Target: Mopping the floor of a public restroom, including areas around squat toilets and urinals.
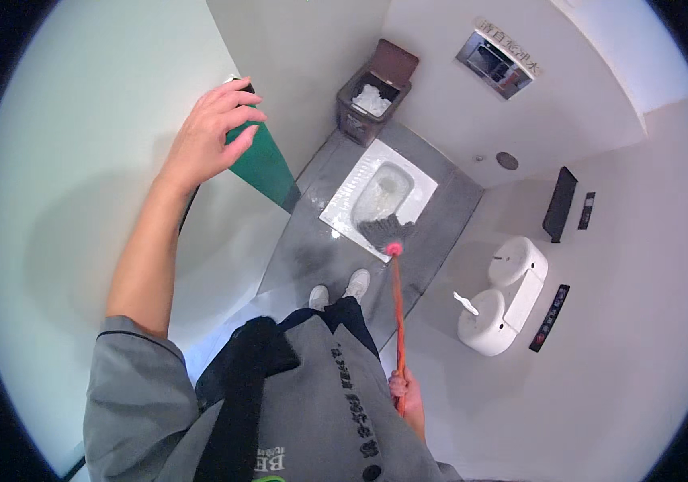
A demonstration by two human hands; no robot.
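Here, the right hand is gripping an orange-handled mop, its grey head overlapping the squat toilet; the left hand, fingers loosely spread, is reaching beside a green panel.

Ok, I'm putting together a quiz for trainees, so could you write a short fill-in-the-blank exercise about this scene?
1. The right hand holds the mop, whose round collar is coloured ____.
2. The left hand is raised near a panel coloured ____.
3. The bin stands with its lid ____.

Missing words: pink; green; open.
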